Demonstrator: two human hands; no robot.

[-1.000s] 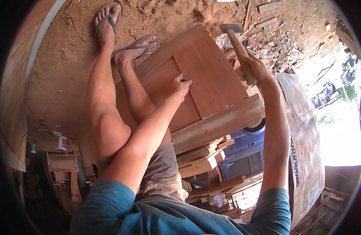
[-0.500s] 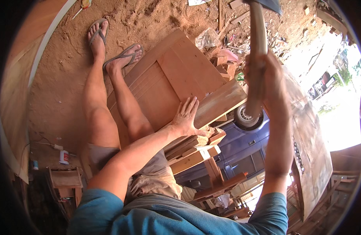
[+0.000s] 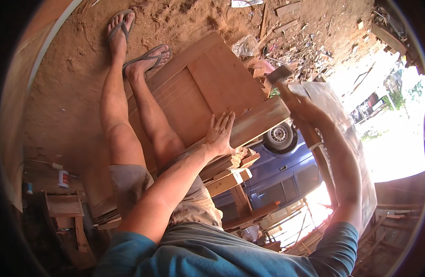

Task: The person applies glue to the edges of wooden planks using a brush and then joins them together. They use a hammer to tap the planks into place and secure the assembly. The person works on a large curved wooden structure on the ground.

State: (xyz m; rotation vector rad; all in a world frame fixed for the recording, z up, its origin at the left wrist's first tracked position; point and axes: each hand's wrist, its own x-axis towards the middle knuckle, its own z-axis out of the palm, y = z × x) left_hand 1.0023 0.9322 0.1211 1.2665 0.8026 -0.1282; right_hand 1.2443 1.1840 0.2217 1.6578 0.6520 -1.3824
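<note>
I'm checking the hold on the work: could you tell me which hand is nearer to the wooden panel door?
Left. The left hand presses flat on the wooden panel door; the right hand grips a hammer beside its edge.

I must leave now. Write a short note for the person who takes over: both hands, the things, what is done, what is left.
Left hand: open, flat on the wooden panel door, pressing near its frame rail.
Right hand: closed on the hammer, head low by the rail's end.
Door stands on sandy ground by the feet in sandals.
Done: door is assembled, panel inside the frame.
Left: cannot tell whether the rail is fully seated; check the joint.
</note>
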